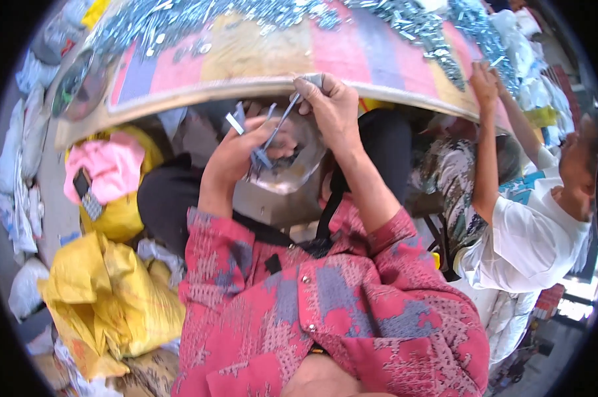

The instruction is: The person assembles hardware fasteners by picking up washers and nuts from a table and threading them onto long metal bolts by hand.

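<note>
My left hand (240, 147) is closed around several slim, blue-grey metal pieces (262, 157), whose ends stick out above and below the fingers. A small white-looking flat bit (233, 123) shows beside its fingertips, blurred. My right hand (330, 109), with a grey covering on a fingertip, pinches the upper end of one long, thin metal piece (282, 122) at the table's near edge. That piece slants down to the left hand; its exact kind is too small to make out. Below both hands, in front of my lap, is a clear plastic bag or bowl (289, 180).
Shiny blue-silver metal pieces (180, 30) are heaped along the far side of the striped-cloth table (266, 56). At right, another person (523, 245) reaches both hands to the table. Yellow sacks (107, 298), one with pink cloth (107, 162), stand at left.
</note>
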A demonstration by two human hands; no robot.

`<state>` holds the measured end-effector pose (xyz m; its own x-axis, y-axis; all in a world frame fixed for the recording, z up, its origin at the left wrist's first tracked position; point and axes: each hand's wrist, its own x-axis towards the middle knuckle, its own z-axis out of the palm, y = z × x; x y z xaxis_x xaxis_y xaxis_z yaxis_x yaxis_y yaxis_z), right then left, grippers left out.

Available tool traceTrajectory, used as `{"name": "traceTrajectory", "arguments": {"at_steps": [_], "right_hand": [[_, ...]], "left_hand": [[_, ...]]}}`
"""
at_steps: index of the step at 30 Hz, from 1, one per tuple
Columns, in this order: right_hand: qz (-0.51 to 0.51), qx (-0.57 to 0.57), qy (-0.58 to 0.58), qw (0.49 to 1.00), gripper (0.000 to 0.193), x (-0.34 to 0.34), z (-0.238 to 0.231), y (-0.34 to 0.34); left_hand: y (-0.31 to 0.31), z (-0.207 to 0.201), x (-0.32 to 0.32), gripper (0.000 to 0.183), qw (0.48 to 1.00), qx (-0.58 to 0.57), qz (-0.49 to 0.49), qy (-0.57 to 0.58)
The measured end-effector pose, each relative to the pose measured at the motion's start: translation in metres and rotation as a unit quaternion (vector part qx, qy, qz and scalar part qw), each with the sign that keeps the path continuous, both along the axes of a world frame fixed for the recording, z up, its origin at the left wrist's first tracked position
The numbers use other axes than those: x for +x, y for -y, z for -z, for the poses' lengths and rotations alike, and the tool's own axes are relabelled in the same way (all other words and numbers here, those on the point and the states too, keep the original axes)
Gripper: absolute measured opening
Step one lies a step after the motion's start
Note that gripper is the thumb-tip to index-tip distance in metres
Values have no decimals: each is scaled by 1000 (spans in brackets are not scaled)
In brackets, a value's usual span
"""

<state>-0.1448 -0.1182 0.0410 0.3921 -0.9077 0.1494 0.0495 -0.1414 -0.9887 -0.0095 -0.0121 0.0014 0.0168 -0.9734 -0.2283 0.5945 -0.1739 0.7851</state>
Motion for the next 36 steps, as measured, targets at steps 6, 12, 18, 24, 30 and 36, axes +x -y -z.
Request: {"name": "traceTrajectory", "arguments": {"at_steps": [6,12,18,24,30,36], "right_hand": [[53,-33,-45,997,17,-20,-11,34],[8,-100,-151,983,28,-30,-15,73],[336,-365,-413,763,34,-118,16,261],[198,-305,-582,728,39,-86,-6,283],[-108,72,-157,979,24,-58,-29,219],[-223,154,71,960,20,-20,-24,113]], "left_hand": [[6,4,-4,37,997,1,71,18],[7,13,-19,22,997,34,19,-66],[13,7,-19,21,996,71,26,-42],[8,8,-18,24,998,47,24,18],[3,-10,-18,26,998,17,-2,64],[-3,-6,-8,27,997,21,-37,68]]}}
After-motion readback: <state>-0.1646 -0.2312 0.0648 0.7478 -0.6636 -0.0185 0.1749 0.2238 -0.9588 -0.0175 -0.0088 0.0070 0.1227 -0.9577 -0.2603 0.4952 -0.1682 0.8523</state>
